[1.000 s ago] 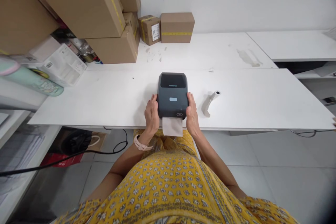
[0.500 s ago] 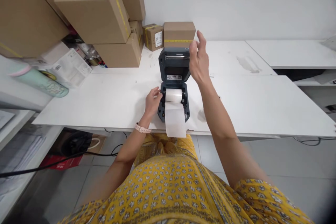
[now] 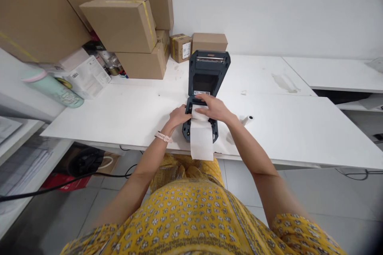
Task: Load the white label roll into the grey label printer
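Now the printer [image 3: 186, 132] stands wide open in my view, a real shift from a second ago, when its lid [image 3: 206, 81] was shut and both hands framed its sides. Half a second ago the right hand [image 3: 217, 108] was up beside the raised lid; since then it has come back nearer and reached into the bay from the right. As I judge it, that turns the work from opening the printer to handling the white paper roll [image 3: 200, 117] inside. The roll lies in the bay, directly under the right hand, whose thumb rests over it while the forefinger stretches toward the far end of the bay, near the hinge. Those fingers are spread apart, but from here I can't tell whether they grip the roll or merely rest there. The left hand [image 3: 178, 116] is at the printer's left edge, thumb pointing toward the roll; I can't make out how firmly its fingers hold. From the roll, the paper strip [image 3: 202, 143] hangs over the counter's [image 3: 284, 127] near edge, untouched by either hand.
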### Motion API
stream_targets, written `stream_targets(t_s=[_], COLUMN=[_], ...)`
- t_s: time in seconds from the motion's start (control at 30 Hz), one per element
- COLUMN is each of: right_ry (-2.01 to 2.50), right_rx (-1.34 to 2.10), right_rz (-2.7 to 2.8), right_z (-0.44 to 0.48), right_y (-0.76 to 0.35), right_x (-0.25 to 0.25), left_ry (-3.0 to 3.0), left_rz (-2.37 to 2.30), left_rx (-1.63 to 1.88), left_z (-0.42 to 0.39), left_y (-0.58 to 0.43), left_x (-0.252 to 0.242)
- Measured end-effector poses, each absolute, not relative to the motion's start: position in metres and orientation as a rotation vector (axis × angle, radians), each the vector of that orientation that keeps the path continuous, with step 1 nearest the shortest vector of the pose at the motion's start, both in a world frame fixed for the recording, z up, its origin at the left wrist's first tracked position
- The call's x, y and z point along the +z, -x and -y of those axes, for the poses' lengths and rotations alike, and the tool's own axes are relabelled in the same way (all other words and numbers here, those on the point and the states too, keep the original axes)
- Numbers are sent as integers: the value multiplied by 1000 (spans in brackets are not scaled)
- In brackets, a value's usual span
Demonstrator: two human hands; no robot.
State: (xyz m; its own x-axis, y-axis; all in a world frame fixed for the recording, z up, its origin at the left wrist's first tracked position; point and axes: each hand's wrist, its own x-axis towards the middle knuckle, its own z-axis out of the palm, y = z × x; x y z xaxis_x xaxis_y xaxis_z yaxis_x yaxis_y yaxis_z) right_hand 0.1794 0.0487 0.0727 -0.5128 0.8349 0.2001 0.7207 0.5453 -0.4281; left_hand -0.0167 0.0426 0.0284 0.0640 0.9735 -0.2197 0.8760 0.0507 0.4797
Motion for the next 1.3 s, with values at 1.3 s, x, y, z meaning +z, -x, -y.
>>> stream_targets(t_s=[1.3], right_ry=[1315], right_rx=[971], right_rz=[1428], right_z=[-35], right_y=[-393], right_x=[20], left_ry=[-1782], left_rz=[-1717], left_rx=[575], left_z=[-36], left_y=[19], left_x=[8])
